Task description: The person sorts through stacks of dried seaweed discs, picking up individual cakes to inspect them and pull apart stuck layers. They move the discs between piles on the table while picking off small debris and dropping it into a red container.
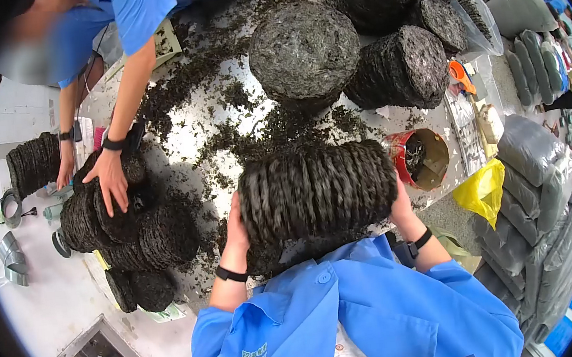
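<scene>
Between my two hands lies a stack of round, dark dried seaweed cakes (318, 189), turned on its side with the cake edges facing up. My left hand (235, 226) presses its left end, and my right hand (402, 203) its right end. Both hands are closed in on the stack, their fingers partly hidden behind it. Under and around it, loose dark seaweed flakes (241, 138) litter the light table (182, 137). Just beyond my right hand stands a red tin (404, 157) with dark bits inside.
Large seaweed stacks (303, 53) stand at the back. A co-worker's hands (110, 178) touch more seaweed stacks (167, 234) at the left. An orange tape dispenser (461, 77) and a yellow bag (482, 194) are on the right. Filled grey bags (527, 141) are piled beyond the table.
</scene>
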`<action>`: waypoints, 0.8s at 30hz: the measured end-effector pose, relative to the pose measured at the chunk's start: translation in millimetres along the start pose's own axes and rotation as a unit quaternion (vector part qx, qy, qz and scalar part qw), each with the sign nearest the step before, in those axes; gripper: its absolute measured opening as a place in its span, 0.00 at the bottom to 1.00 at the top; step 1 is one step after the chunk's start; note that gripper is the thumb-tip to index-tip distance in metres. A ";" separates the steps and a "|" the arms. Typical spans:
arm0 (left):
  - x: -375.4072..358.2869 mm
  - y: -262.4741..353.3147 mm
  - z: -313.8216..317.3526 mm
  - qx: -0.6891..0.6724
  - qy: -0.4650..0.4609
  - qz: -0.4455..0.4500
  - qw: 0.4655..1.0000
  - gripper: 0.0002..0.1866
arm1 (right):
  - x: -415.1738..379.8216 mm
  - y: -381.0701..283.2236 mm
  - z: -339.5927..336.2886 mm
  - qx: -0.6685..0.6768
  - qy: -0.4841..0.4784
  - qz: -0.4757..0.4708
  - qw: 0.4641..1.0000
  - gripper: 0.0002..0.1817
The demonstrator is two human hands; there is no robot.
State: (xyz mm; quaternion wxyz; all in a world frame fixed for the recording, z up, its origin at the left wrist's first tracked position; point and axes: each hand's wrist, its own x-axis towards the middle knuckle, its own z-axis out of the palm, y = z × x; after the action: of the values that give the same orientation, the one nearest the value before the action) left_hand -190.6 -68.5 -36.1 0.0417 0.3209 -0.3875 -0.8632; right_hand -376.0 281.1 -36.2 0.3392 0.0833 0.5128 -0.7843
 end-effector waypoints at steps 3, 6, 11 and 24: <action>0.7 -15.4 -20.8 0.209 0.008 -0.004 0.978 0.31 | -4.5 6.6 -13.9 -0.344 -0.020 -0.100 0.933 0.25; 13.5 -54.3 -25.8 0.164 0.082 -0.062 0.981 0.32 | 4.6 45.1 -23.5 -0.104 0.064 0.032 0.992 0.29; -50.1 55.0 119.6 0.590 -0.051 0.291 0.751 0.32 | 12.3 40.3 -41.6 0.236 0.050 0.124 0.963 0.31; 17.9 -17.0 266.5 0.673 -0.037 0.441 0.593 0.34 | 65.2 94.2 -34.7 0.172 -0.004 0.147 0.974 0.25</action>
State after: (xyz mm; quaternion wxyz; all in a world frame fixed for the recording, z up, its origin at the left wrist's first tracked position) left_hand -358.1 108.8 74.2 0.1753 0.0154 -0.9536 -0.2444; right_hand -374.7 258.9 -153.8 0.4333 0.2112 0.3507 -0.8029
